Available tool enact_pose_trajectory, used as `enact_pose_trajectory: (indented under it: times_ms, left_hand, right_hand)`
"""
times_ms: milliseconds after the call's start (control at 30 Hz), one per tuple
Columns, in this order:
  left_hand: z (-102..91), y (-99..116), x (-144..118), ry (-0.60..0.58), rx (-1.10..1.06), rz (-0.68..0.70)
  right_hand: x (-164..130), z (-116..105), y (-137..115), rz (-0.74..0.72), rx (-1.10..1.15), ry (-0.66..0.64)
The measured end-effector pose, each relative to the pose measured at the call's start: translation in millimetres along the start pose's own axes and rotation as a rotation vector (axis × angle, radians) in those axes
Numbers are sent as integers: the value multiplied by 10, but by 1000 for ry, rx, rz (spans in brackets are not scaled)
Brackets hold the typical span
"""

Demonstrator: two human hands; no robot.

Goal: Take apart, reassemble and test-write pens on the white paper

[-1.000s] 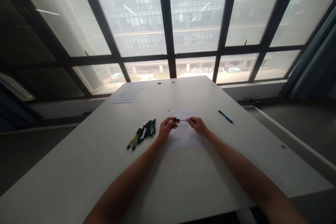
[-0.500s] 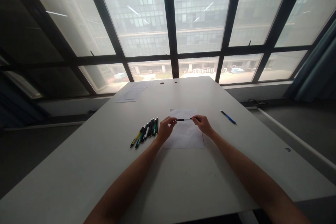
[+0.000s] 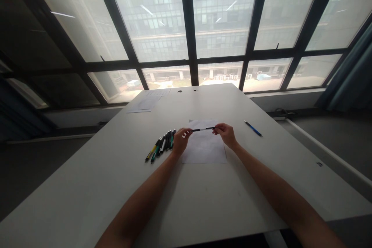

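- Two bare hands hold one pen [image 3: 203, 129] between them, lifted off the table [image 3: 203, 201], above the far part of a white sheet [image 3: 205, 149].
- Pen: slim, dark barrel with a paler, whitish stretch near its middle; too small to tell tip from cap end.
- Long axis runs nearly level, left to right across the view, the right end sitting a touch higher in the frame than the left.
- Left hand [image 3: 180, 141]: fingertips pinched shut on the pen's left end, palm below and nearer the wearer.
- Right hand [image 3: 226, 135]: fingertips pinched shut on the pen's right end, wrist trailing back toward the wearer.
- Between the two grips the barrel spans free, touching nothing else.
- Just left of the left-hand grip: a row of pens [image 3: 162, 145] lying side by side on the table, dark barrels, one with yellow, some with green.
- Well right of the right-hand grip: a lone blue pen [image 3: 253, 128] on the table, angled.
- Far beyond the grips, toward the window: loose papers [image 3: 147, 102] near the table's far left edge.
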State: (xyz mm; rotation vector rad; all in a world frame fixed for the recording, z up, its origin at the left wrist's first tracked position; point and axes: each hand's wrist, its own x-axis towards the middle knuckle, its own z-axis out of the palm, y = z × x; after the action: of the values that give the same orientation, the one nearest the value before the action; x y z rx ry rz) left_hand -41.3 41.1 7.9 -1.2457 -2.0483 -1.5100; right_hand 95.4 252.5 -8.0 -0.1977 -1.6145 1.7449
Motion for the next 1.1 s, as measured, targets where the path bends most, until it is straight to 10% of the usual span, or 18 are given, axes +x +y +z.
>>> enact_pose_trajectory:
  times_ms: [1100]
  left_hand:
    - [55,-78,-34,-2,-7,-80]
  right_hand:
    - [-36,-3,-46,-112,-172,-12]
